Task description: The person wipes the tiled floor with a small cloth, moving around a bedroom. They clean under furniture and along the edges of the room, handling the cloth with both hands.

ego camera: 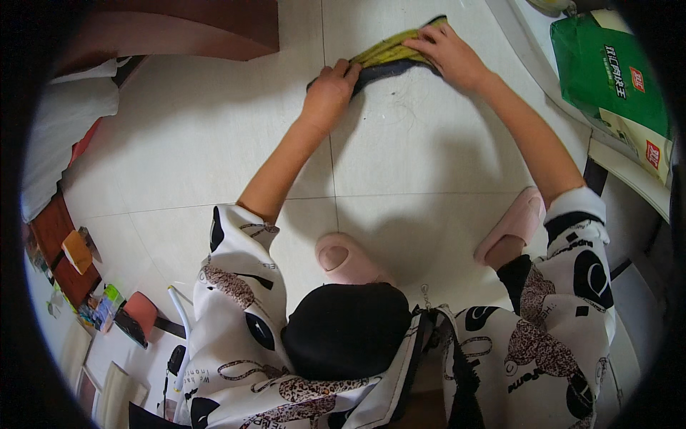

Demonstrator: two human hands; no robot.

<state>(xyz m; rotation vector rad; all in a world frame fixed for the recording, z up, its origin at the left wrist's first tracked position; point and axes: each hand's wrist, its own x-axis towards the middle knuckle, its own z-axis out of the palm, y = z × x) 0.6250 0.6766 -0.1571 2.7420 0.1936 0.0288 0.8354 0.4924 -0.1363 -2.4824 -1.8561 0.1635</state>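
A yellow-green cloth with a dark underside or border lies bunched in a slanting strip on the pale tiled floor. My left hand grips its left end, fingers curled over the folds. At the other end, my right hand pinches the upper edge between thumb and fingers. The fabric between both hands is wrinkled, and its dark part sags toward me. Loose hair strands and small dark specks of debris lie on the tiles just this side of the cloth.
A reddish-brown wooden furniture base juts in at upper left, with pale bedding below it. At right, a green printed bag rests on a white ledge. Pink slippers are on my feet. Assorted items stand at lower left.
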